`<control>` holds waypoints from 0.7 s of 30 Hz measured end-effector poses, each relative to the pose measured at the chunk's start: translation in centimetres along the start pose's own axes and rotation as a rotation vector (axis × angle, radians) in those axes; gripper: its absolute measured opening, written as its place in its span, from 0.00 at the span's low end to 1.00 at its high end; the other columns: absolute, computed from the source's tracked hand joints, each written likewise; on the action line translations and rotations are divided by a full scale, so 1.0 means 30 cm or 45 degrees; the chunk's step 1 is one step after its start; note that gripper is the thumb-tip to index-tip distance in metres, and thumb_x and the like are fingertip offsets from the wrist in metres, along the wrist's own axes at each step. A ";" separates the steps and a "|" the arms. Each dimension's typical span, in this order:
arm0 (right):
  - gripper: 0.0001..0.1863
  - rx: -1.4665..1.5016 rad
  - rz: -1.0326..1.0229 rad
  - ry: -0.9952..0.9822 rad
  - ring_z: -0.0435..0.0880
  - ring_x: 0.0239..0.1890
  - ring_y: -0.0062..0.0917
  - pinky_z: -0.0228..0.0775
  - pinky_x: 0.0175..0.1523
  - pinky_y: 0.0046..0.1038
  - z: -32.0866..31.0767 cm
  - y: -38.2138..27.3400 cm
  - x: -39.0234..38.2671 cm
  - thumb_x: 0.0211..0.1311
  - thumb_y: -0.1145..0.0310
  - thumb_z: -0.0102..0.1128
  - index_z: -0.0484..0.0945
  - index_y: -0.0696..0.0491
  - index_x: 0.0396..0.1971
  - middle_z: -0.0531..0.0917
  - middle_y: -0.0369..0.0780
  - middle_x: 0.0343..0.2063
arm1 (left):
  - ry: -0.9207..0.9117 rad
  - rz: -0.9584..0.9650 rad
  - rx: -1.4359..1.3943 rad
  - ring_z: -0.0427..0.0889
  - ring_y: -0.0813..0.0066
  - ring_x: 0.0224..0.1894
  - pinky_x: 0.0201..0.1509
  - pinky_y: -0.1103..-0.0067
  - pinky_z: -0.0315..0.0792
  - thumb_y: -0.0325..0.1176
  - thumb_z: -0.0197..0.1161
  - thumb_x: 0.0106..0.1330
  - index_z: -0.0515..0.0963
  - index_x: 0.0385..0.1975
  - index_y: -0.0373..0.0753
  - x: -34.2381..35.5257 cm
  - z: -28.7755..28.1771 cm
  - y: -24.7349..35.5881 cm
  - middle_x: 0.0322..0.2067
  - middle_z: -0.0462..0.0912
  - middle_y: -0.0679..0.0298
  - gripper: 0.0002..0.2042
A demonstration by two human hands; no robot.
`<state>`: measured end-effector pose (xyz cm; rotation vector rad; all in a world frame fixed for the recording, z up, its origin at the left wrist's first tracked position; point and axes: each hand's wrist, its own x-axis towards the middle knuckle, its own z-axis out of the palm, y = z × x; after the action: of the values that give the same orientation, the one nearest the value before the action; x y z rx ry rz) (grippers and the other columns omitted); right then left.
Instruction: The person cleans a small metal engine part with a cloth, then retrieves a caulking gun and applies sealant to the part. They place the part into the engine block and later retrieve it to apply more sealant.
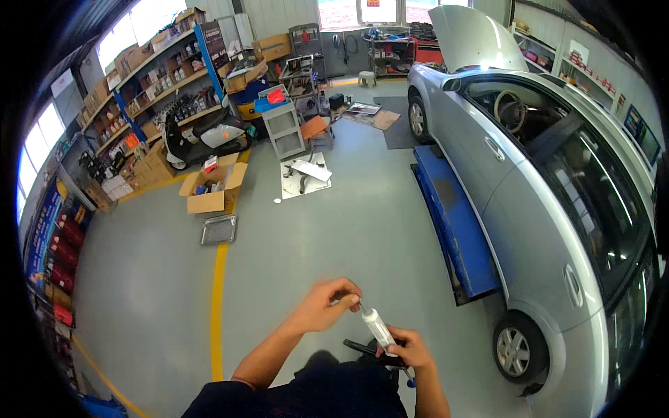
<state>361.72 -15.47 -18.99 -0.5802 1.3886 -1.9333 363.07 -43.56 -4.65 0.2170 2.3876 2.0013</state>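
Right hand (411, 348), nearest, is gripping the lower end of a white cartridge (377, 326), along with a black tool (359, 345) that is looking like a caulking gun; a small blue end piece (410, 382) is showing below. Cartridge is sitting in front of the torso, tilting up and left. Left hand (327, 306) is closing thumb and fingers on the thin nozzle (362, 304) at its top; exact finger contact is too small to tell.

Risks, my judgement: a hard pull or twist at the nozzle could be working the cartridge loose from the right hand, since that hand is apparently sharing its grip with the tool. Squeezing too hard could be pushing contents onto fingers or floor (313, 244). A drop would be landing on hard floor, nothing underneath catching it.

Farther out: silver car (533, 216) is standing at right beside a blue ramp (463, 237). Metal tray (219, 230) is lying on the floor just before an open cardboard box (207, 201). Grey cart (284, 132) is standing beyond, scooter (209, 132) to its left. Stocked shelves (167, 89) are lining the left wall.
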 end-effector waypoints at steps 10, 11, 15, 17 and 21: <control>0.40 0.074 0.011 -0.081 0.88 0.39 0.29 0.81 0.50 0.35 -0.581 -0.300 1.016 0.61 0.57 0.76 0.74 0.67 0.67 0.88 0.44 0.37 | 0.088 0.248 -0.102 0.82 0.75 0.35 0.43 0.77 0.78 0.24 0.59 0.73 0.75 0.40 0.32 1.080 -0.408 -0.189 0.35 0.81 0.63 0.03; 0.40 0.074 -0.010 -0.089 0.88 0.39 0.29 0.81 0.49 0.35 -0.634 -0.317 1.111 0.61 0.57 0.77 0.74 0.67 0.66 0.88 0.44 0.36 | 0.085 0.362 -0.034 0.81 0.75 0.34 0.43 0.77 0.78 0.23 0.59 0.72 0.74 0.40 0.33 1.191 -0.456 -0.212 0.35 0.81 0.62 0.02; 0.41 0.005 -0.024 0.045 0.88 0.38 0.29 0.82 0.47 0.35 -0.855 -0.411 1.477 0.61 0.53 0.77 0.75 0.67 0.65 0.88 0.44 0.37 | 0.075 0.564 0.093 0.77 0.72 0.30 0.39 0.76 0.76 0.21 0.60 0.66 0.72 0.38 0.34 1.695 -0.626 -0.325 0.33 0.79 0.60 0.05; 0.42 0.000 -0.070 0.102 0.88 0.38 0.30 0.82 0.46 0.36 -0.929 -0.476 1.659 0.60 0.51 0.78 0.76 0.68 0.64 0.87 0.44 0.37 | 0.060 0.603 0.172 0.77 0.71 0.29 0.37 0.75 0.75 0.22 0.61 0.65 0.72 0.38 0.35 1.929 -0.723 -0.316 0.33 0.78 0.60 0.06; 0.42 0.122 -0.056 0.139 0.88 0.38 0.31 0.82 0.46 0.36 -1.056 -0.605 2.004 0.61 0.51 0.78 0.75 0.68 0.65 0.87 0.44 0.37 | 0.009 0.612 0.244 0.77 0.69 0.28 0.34 0.74 0.74 0.22 0.63 0.63 0.71 0.38 0.36 2.319 -0.899 -0.341 0.31 0.76 0.60 0.08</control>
<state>294.63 -36.06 -14.24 -0.4691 1.3510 -2.0816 290.44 -63.44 -4.66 0.8629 2.7326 1.9172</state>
